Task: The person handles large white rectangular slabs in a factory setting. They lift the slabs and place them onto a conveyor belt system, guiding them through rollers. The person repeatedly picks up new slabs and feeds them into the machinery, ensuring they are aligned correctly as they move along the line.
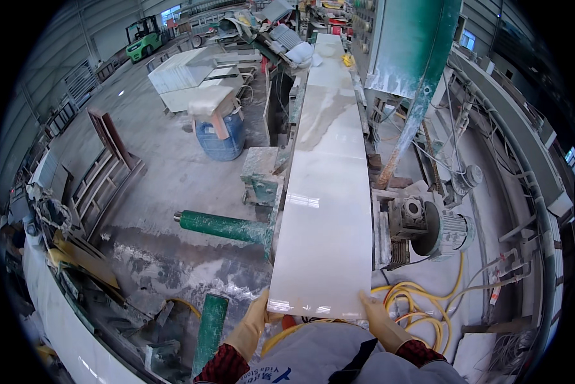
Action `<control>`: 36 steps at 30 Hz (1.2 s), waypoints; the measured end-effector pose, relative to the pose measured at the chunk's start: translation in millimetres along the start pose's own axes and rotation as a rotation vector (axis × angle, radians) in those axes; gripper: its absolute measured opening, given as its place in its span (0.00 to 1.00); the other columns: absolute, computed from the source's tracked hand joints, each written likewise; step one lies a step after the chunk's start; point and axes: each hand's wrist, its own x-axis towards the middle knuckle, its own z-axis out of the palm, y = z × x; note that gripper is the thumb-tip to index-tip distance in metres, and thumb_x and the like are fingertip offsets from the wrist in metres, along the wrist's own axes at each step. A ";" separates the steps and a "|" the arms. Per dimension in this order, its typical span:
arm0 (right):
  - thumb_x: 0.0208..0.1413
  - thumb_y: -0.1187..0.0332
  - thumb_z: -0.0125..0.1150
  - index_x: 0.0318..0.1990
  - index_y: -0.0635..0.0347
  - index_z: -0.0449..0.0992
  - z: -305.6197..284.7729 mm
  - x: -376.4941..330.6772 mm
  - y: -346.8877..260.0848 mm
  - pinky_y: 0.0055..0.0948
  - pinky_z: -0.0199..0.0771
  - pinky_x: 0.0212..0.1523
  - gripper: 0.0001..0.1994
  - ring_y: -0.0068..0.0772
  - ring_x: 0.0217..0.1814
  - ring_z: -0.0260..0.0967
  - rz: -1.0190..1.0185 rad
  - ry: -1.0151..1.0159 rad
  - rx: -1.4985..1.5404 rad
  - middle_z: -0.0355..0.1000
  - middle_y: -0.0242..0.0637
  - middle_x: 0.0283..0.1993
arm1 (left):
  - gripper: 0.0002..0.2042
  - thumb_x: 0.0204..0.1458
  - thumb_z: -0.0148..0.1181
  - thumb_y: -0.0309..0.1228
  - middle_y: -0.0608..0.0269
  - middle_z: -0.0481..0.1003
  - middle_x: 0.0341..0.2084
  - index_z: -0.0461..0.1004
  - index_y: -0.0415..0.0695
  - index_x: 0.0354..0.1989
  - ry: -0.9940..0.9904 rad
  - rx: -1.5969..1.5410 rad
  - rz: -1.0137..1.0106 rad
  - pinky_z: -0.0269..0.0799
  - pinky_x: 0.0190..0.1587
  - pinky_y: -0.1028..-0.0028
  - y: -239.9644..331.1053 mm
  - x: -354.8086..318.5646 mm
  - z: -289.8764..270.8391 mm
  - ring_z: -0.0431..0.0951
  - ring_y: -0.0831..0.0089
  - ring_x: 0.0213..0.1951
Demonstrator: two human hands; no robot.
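- Head view, looking down the length of a long pale stone slab point(326, 211) that runs away from the person along a machine line in a dusty workshop.
- The left hand point(254, 323), in a yellowish glove, grips the slab's near left corner, fingers curled around the edge.
- The right hand point(378, 320), gloved the same way, is closed on the near right corner, thumb lying on the polished top face.
- The slab's near end sits just in front of the person's grey jacket; its far end reaches toward a second pale slab point(329, 61) lying in line with it further up the machine.
- Left of the slab, a green roller point(223, 227) sticks out sideways, its end close beside the slab's edge; another green roller point(210, 329) stands near the left hand.
- Right of the slab, a grey electric motor point(450, 233) sits just beside the edge, with coiled yellow hose point(422, 307) on the floor near the right hand.
- A tall green machine column point(415, 45) rises over the right side of the line.
- Further off on the left stand a blue barrel point(220, 137), stacked white slabs point(178, 70) and a green forklift point(143, 38).
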 end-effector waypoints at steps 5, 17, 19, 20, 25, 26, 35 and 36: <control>0.76 0.44 0.57 0.57 0.67 0.82 -30.0 49.4 48.0 0.36 0.80 0.50 0.29 0.34 0.48 0.81 -0.296 -0.234 -0.013 0.84 0.42 0.52 | 0.26 0.77 0.47 0.50 0.56 0.84 0.46 0.78 0.36 0.58 -0.017 -0.090 0.004 0.83 0.39 0.71 -9.0 10.8 1.4 0.86 0.68 0.41; 0.77 0.38 0.50 0.64 0.51 0.76 -7.1 12.0 61.5 0.33 0.76 0.40 0.28 0.29 0.41 0.76 0.067 -0.374 0.666 0.81 0.34 0.47 | 0.23 0.77 0.46 0.47 0.57 0.82 0.51 0.76 0.39 0.62 -0.042 -0.148 0.005 0.84 0.45 0.71 -8.3 19.3 -9.6 0.85 0.66 0.46; 0.77 0.39 0.48 0.66 0.50 0.76 -2.5 10.5 78.0 0.36 0.81 0.49 0.27 0.34 0.49 0.79 0.158 -0.323 0.699 0.81 0.39 0.56 | 0.25 0.77 0.44 0.48 0.53 0.81 0.56 0.74 0.38 0.65 -0.052 -0.199 -0.006 0.83 0.52 0.66 -10.2 24.6 -11.7 0.84 0.60 0.53; 0.78 0.40 0.48 0.67 0.50 0.75 -2.6 5.3 82.4 0.37 0.83 0.53 0.27 0.36 0.53 0.81 0.187 -0.280 0.728 0.82 0.41 0.60 | 0.26 0.77 0.44 0.48 0.51 0.80 0.58 0.73 0.37 0.66 -0.080 -0.214 -0.018 0.83 0.55 0.64 -12.7 31.9 -5.9 0.83 0.57 0.57; 0.73 0.50 0.59 0.64 0.61 0.73 18.5 30.9 151.2 0.47 0.71 0.73 0.25 0.41 0.71 0.72 -0.333 -0.647 0.353 0.73 0.46 0.70 | 0.30 0.73 0.43 0.47 0.44 0.75 0.67 0.69 0.32 0.69 -0.318 -0.436 0.060 0.74 0.68 0.56 -36.9 45.4 -47.8 0.74 0.49 0.68; 0.71 0.51 0.62 0.66 0.60 0.73 35.7 29.3 128.5 0.44 0.71 0.73 0.26 0.38 0.70 0.71 -0.276 -0.698 0.373 0.74 0.43 0.69 | 0.28 0.73 0.44 0.45 0.41 0.74 0.68 0.71 0.31 0.66 -0.578 -0.494 0.062 0.76 0.66 0.56 -64.6 120.0 -142.7 0.75 0.50 0.68; 0.72 0.42 0.62 0.63 0.56 0.77 88.9 37.9 167.7 0.35 0.80 0.55 0.28 0.26 0.51 0.77 0.072 -0.785 0.427 0.79 0.30 0.51 | 0.30 0.72 0.52 0.48 0.39 0.74 0.66 0.69 0.39 0.74 0.353 0.521 0.516 0.71 0.67 0.40 -10.2 -28.9 -78.4 0.76 0.41 0.64; 0.72 0.42 0.62 0.63 0.56 0.77 84.8 39.9 173.6 0.35 0.80 0.55 0.28 0.27 0.51 0.77 0.067 -0.784 0.390 0.79 0.31 0.51 | 0.30 0.72 0.52 0.48 0.39 0.74 0.66 0.69 0.39 0.74 0.401 0.657 0.630 0.71 0.66 0.40 -12.6 -32.5 -84.7 0.76 0.41 0.64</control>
